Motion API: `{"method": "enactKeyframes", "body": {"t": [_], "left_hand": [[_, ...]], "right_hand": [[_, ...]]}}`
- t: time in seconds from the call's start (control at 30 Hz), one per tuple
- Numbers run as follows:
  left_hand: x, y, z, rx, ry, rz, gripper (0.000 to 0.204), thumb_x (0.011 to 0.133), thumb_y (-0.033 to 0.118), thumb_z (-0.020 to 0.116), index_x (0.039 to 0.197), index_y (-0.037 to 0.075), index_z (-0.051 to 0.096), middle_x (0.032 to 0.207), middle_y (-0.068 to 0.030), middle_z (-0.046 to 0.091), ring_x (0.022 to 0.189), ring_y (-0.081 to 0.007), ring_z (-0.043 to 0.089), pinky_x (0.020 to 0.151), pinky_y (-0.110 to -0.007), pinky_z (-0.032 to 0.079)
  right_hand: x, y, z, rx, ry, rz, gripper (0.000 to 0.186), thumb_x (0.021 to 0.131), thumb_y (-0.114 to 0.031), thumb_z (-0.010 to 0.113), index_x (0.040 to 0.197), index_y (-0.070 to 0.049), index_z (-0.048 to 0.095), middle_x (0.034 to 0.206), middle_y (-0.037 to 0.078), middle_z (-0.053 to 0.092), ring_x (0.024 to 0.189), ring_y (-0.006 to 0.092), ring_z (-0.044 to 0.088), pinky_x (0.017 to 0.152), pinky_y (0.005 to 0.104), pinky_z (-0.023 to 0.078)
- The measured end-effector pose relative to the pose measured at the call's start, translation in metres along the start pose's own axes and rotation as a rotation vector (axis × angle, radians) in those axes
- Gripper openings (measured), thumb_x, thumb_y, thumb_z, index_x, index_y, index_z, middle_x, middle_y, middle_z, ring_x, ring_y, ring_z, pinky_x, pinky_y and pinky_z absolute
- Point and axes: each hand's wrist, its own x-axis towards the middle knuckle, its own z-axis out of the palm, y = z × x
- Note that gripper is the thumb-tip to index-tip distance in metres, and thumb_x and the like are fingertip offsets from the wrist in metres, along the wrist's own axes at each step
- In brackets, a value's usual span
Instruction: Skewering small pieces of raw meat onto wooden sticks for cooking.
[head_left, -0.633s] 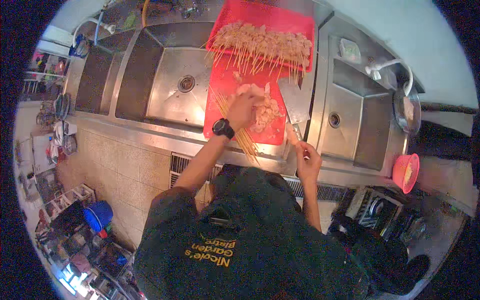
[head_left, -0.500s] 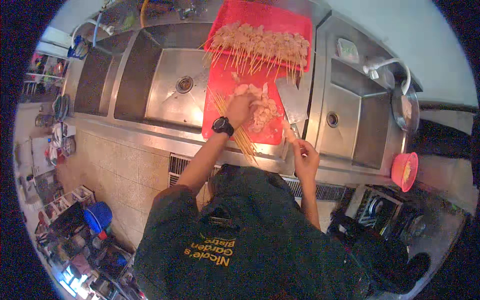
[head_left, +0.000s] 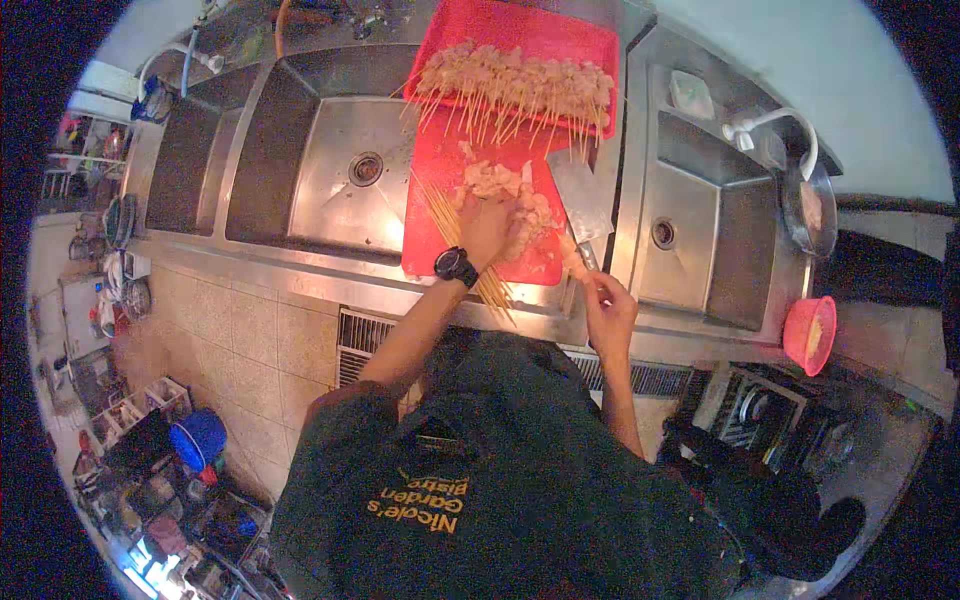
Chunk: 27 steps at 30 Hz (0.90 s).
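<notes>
Right now, through my remote feed, the right hand [head_left: 610, 303] pinches a partly visible skewer of pale raw meat [head_left: 572, 255] between thumb and fingers, its meat pointing up and away toward the board. The left hand [head_left: 487, 232] bends over a heap of pale pink raw meat pieces [head_left: 535, 215]; I cannot tell whether its fingers grip one or only touch the heap. That heap lies on a flat red cutting board [head_left: 425, 250], beside a loose bundle of thin bamboo sticks [head_left: 437, 207].

To thread well, I would steady the stick close to its tip, push each piece through its thickest part and press it snugly against the last, with the fingertips out of the point's line. The broad steel cleaver [head_left: 585, 200] sits near the right hand, so I would judge its blade worth clearing away first.

As for containers, a rectangular red plastic tray [head_left: 480, 20] beyond the board bears a dense row of meat-loaded skewers [head_left: 520, 85], bare ends overhanging the near rim. Far right, a round pink plastic bowl [head_left: 797, 340] holds something pale yellow, and a round metal bowl [head_left: 826, 238] holds something pinkish; I cannot make out either content.
</notes>
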Motion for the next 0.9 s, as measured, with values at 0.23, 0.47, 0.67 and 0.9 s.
{"method": "enactKeyframes", "body": {"t": [0.23, 0.47, 0.67, 0.9], "left_hand": [[0.01, 0.023, -0.042, -0.477, -0.238, -0.409, 0.024, 0.09, 0.022, 0.061, 0.105, 0.004, 0.066, 0.101, -0.0098, 0.069, 0.098, -0.0211, 0.067, 0.082, -0.034, 0.054], [-0.008, 0.05, -0.053, -1.937, 0.069, -0.82, 0.031, 0.097, 0.016, 0.054, 0.125, 0.003, 0.052, 0.125, -0.0079, 0.057, 0.113, -0.0212, 0.059, 0.093, -0.031, 0.05], [-0.011, 0.069, -0.07, -2.002, 0.119, -0.795, 0.034, 0.1, 0.025, 0.054, 0.127, 0.006, 0.05, 0.13, -0.0068, 0.054, 0.122, -0.0191, 0.052, 0.102, -0.033, 0.044], [-0.021, 0.056, -0.057, -2.072, 0.116, -0.742, 0.031, 0.099, 0.019, 0.055, 0.129, 0.013, 0.048, 0.125, -0.0026, 0.055, 0.12, -0.0166, 0.053, 0.102, -0.035, 0.043]], "right_hand": [[0.009, -0.005, 0.007, -0.025, 0.016, -0.05, 0.019, 0.089, -0.018, 0.07, 0.098, -0.001, 0.071, 0.072, 0.004, 0.066, 0.062, 0.0059, 0.055, 0.057, 0.023, 0.045], [0.012, -0.016, 0.018, 0.055, -0.021, -0.133, 0.02, 0.088, -0.017, 0.07, 0.1, 0.0, 0.072, 0.079, 0.008, 0.07, 0.062, 0.0088, 0.058, 0.055, 0.0237, 0.045], [0.011, -0.035, 0.022, 0.0, -0.053, -0.113, 0.021, 0.087, -0.017, 0.071, 0.099, 0.0, 0.072, 0.082, 0.009, 0.07, 0.063, 0.0103, 0.06, 0.054, 0.025, 0.047], [0.008, -0.034, 0.02, -0.012, -0.022, -0.184, 0.02, 0.087, -0.016, 0.071, 0.099, -0.001, 0.072, 0.078, 0.01, 0.069, 0.063, 0.0102, 0.06, 0.053, 0.0247, 0.047]]}}
